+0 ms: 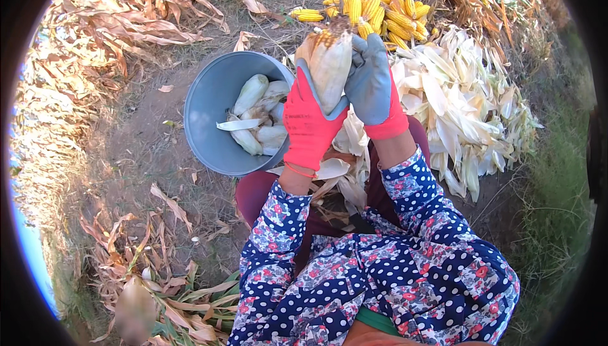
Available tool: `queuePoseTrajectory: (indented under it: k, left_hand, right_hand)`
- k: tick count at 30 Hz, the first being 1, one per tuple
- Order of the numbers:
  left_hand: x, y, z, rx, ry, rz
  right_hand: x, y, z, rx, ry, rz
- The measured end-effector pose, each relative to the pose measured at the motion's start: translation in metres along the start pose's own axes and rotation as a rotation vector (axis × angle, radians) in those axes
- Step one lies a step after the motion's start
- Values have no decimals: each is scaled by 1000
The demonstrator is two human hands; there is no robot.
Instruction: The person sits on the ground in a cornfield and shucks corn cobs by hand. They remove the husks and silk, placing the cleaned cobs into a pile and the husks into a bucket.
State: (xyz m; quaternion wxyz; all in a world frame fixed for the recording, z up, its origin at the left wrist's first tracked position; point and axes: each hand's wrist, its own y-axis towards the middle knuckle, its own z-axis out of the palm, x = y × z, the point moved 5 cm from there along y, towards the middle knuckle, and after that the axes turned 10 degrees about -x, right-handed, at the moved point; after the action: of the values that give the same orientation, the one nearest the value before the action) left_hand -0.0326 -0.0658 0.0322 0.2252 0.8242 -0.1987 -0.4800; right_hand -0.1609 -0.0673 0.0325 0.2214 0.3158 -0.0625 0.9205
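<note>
An ear of corn [332,70] in its pale, dry husk is held up in front of me, dark and frayed at its far end, with some brown-yellow kernels showing there. My left hand [308,121], in a red glove with a grey palm, wraps round its lower part. My right hand [373,86], gloved alike, is closed against the ear's right side near the top; its fingertips are partly hidden. Left of my hands, a grey bucket [204,146] holds several unhusked ears [251,94].
Several husked yellow ears [399,24] lie piled at the far side. A heap of stripped pale husks [453,102] spreads to the right, and some loose husks [351,175] lie between my knees. Dry corn leaves [126,7] cover the ground at far left; green grass [557,219] grows at right.
</note>
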Motion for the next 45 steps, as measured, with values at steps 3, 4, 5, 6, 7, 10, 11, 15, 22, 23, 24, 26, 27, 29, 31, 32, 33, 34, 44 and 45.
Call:
queuePoseTrajectory:
  k: [3, 4, 5, 6, 7, 10, 11, 15, 22, 23, 24, 26, 27, 29, 31, 32, 33, 34, 44, 45]
  left_hand:
    - [41, 4, -11, 110, -766, -510]
    - [34, 4, -15, 117, -973, -635]
    - [25, 2, -17, 132, -1187, -751]
    - [28, -5, -18, 117, -1216, -815]
    - [23, -5, -24, 140, -1264, -818]
    - [7, -4, -23, 250, -1467, -796]
    - [4, -3, -18, 235, -1455, -811]
    - [12, -9, -10, 144, -1383, -875]
    - [32, 10, -16, -127, -1384, -813]
    - [36, 13, -19, -162, -1398, -788]
    - [38, 17, -22, -240, -1424, -824]
    - [47, 22, -34, -249, -1505, -798]
    - [50, 25, -39, -253, -1545, -783]
    - [57, 27, -46, -349, -1473, -815]
    - [57, 25, -50, -333, -1507, -793]
    - [61, 24, -50, -340, -1466, -790]
    - [64, 23, -49, -348, -1507, -805]
    - [67, 22, -48, -356, -1547, -820]
    - [51, 13, -33, -331, -1475, -897]
    - [44, 15, -32, -300, -1465, -853]
  right_hand:
    - [19, -16, 32, 282, 131, 160]
    - [24, -14, 30, 257, 255, 230]
    - [31, -8, 22, 184, 133, 148]
    - [32, -3, 17, 109, -135, -26]
    - [33, 1, 12, 28, -399, -200]
    - [-10, 15, -23, 77, -209, 144]
    - [-22, 16, -21, 118, -143, 109]
    - [-21, -12, 4, 137, -379, 323]
    - [-5, -4, 5, 226, 159, 197]
    - [3, -10, 14, 240, 198, 174]
    - [4, -11, 13, 304, 313, 188]
    - [12, -15, 11, 408, 380, 176]
    - [14, -18, 11, 439, 293, 162]
    - [7, -25, 15, 461, 327, 218]
    - [2, -30, 20, 502, 448, 298]
    - [11, -33, 28, 425, 448, 274]
    - [15, -34, 31, 347, 448, 248]
    - [14, -32, 33, 515, 361, 192]
    - [-29, -52, 53, 312, -99, 76]
    - [-30, -48, 49, 369, 41, 110]
